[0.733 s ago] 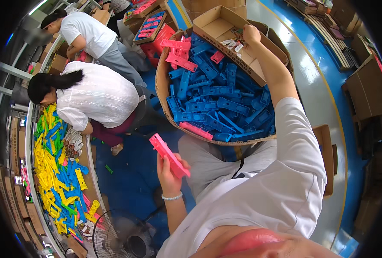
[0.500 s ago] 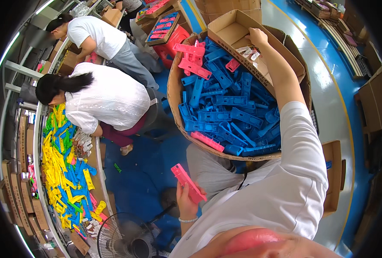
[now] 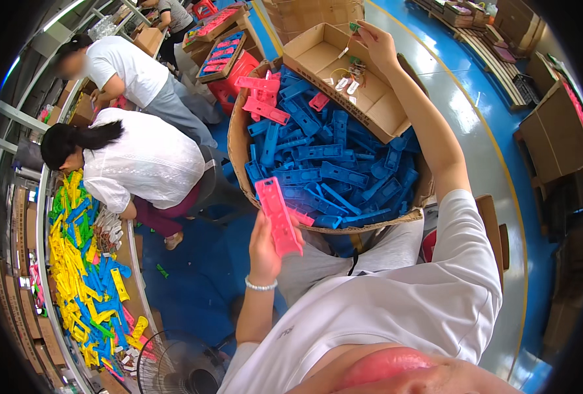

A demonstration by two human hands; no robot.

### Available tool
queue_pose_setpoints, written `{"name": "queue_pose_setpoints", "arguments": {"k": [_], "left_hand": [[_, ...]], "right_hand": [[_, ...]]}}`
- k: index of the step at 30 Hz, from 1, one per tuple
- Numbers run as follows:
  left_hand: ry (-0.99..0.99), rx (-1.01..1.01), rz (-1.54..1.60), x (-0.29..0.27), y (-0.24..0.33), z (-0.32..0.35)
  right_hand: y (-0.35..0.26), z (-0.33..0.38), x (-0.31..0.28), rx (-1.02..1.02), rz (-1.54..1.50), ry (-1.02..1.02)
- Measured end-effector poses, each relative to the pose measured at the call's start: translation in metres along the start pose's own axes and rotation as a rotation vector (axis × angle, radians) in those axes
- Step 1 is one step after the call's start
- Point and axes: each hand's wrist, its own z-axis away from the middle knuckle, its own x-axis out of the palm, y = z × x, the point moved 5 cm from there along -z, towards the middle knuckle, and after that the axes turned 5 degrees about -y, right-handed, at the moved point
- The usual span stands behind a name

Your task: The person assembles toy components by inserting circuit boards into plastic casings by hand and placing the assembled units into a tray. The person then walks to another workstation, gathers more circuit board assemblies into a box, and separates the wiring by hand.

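Observation:
My left hand [image 3: 264, 252] is closed round a long pink plastic shell [image 3: 278, 215], held upright in front of the big carton. At the far side, my right hand [image 3: 377, 44] pinches a small green circuit board [image 3: 353, 27] with thin wires hanging from it. That hand is raised over the shallow cardboard tray [image 3: 316, 43], where a few more wired parts with white pieces [image 3: 347, 85] lie. The tray rests across the large carton [image 3: 240, 141], which is full of blue plastic shells [image 3: 319, 152]. Several pink shells [image 3: 265, 98] are piled at the carton's far left.
To the left, a bench holds a heap of yellow, blue and green plastic parts [image 3: 85, 262]. Two people in white tops [image 3: 144, 157] bend over it. A fan [image 3: 183, 368] stands near the lower left. Red stools [image 3: 229, 82] and boxes are behind.
My left hand has raised the pink shell toward the carton. My right hand has lifted out of the tray with a small wired circuit board. The whole view has shifted slightly.

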Motion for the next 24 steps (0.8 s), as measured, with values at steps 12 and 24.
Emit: {"name": "queue_pose_setpoints", "arguments": {"k": [12, 24], "left_hand": [[-0.186, 0.432, 0.107, 0.099, 0.053, -0.146], [-0.089, 0.768, 0.013, 0.142, 0.039, -0.119]], "right_hand": [[-0.203, 0.111, -0.049, 0.154, -0.585, -0.117], [-0.263, 0.195, -0.017, 0.144, -0.218, -0.255]]}}
